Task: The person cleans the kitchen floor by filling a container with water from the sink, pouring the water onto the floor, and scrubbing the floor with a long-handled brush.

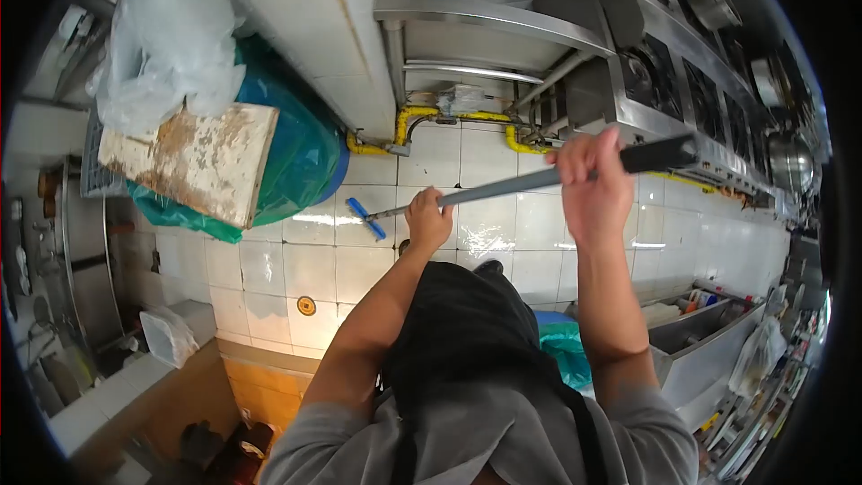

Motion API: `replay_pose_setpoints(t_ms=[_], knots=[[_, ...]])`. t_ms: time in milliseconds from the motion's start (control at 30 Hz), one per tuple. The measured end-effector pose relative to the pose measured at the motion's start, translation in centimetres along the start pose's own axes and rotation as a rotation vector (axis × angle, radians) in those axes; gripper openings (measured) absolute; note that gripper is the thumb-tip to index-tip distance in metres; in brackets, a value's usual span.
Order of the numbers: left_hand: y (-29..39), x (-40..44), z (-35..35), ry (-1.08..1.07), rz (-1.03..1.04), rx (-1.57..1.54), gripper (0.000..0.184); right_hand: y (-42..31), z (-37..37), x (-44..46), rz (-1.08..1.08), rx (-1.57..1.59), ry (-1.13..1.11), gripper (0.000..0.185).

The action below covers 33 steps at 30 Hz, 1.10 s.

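Note:
Both of my hands are on a long-handled floor tool with a grey pole (512,187), a black grip (660,154) and a narrow blue head (366,219). Whether that head is a brush or a squeegee I cannot tell. My left hand (429,221) is closed around the lower pole, close to the head. Higher up, just below the black grip, my right hand (593,175) has its fingers curled at the pole, slightly blurred. The head is over the white tiled floor (310,269), left of my left hand.
A bin with a green liner (292,139) stands at left, with a worn board (193,157) and a clear plastic bag (171,45) on it. Yellow pipe (413,115) runs along the wall ahead. A stove (682,94) is at right. A round drain (306,305) sits in the floor.

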<state>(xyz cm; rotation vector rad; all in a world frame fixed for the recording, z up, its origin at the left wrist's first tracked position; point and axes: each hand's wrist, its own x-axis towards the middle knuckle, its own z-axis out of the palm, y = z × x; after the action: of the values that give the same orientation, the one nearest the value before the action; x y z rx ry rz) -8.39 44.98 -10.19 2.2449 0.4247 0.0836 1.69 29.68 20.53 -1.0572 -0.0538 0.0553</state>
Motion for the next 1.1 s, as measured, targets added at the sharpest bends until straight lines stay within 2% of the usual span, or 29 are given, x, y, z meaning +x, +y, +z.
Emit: replay_pose_setpoints(t_ms=[33, 67, 133, 167, 200, 267, 400, 467, 567, 633, 700, 800, 867, 933, 967, 1033, 1067, 1100], knots=[[-0.3, 0.0, 1.1, -0.034, -0.055, 0.005, 0.027, -0.4, -1.3, -1.4, 0.03, 0.02, 0.0, 0.035], [-0.6, -0.4, 2.4, -0.055, -0.038, 0.016, 0.027, -0.6, -2.9, -2.9, 0.063, 0.04, 0.003, 0.034], [-0.7, -0.9, 5.2, -0.201, -0.174, 0.044, 0.021, -0.8, -9.0, -5.8, 0.097, 0.023, -0.186, 0.032], [-0.8, -1.0, 7.4, -0.24, -0.179, 0.047, 0.017, -0.9, -11.3, -7.6, 0.07, -0.079, -0.247, 0.034], [-0.4, -0.9, 10.1, -0.259, -0.16, 0.059, 0.017, -1.3, -12.7, -9.7, 0.036, -0.1, -0.135, 0.03], [1.1, -1.9, 15.3, -0.355, 0.025, 0.026, 0.015, -3.7, -16.2, -12.4, -0.033, -0.243, 0.054, 0.03], [10.4, -5.6, 23.2, -0.555, 0.196, 0.037, 0.014, -9.1, -23.1, -16.4, -0.263, -0.352, 0.136, 0.031], [16.4, -7.4, 24.2, -0.673, 0.332, 0.13, 0.014, -12.4, -26.2, -18.0, -0.304, -0.283, 0.211, 0.034], [22.3, -9.8, 24.5, -0.658, 0.477, 0.13, 0.014, -17.5, -30.3, -20.4, -0.378, -0.298, 0.21, 0.036], [22.7, -10.6, 24.9, -0.579, 0.58, 0.128, 0.014, -18.6, -33.9, -22.0, -0.364, -0.174, 0.242, 0.036], [19.0, -9.9, 24.8, -0.502, 0.582, 0.17, 0.015, -16.5, -36.8, -23.0, -0.245, -0.062, 0.283, 0.034], [11.6, -7.7, 25.3, -0.52, 0.31, 0.485, 0.014, -8.6, -39.8, -22.2, -0.027, 0.037, 0.266, 0.027], [8.8, -7.7, 27.1, -0.542, 0.291, 0.528, 0.012, -7.2, -40.5, -21.7, 0.01, -0.04, 0.222, 0.022], [7.8, -8.7, 30.8, -0.573, 0.35, 0.387, 0.011, -7.5, -41.4, -21.9, 0.029, -0.087, 0.252, 0.023], [8.9, -9.4, 32.6, -0.52, 0.39, 0.314, 0.01, -8.1, -42.5, -22.2, -0.012, -0.067, 0.323, 0.026], [11.9, -9.9, 35.1, -0.572, 0.444, 0.305, 0.012, -10.0, -43.6, -22.4, -0.073, -0.085, 0.415, 0.032], [14.6, -9.8, 35.1, -0.541, 0.562, 0.231, 0.021, -11.4, -43.6, -22.6, -0.093, -0.118, 0.443, 0.036], [17.2, -9.6, 34.3, -0.532, 0.69, 0.178, 0.021, -13.0, -43.5, -22.7, -0.148, -0.175, 0.422, 0.038]])
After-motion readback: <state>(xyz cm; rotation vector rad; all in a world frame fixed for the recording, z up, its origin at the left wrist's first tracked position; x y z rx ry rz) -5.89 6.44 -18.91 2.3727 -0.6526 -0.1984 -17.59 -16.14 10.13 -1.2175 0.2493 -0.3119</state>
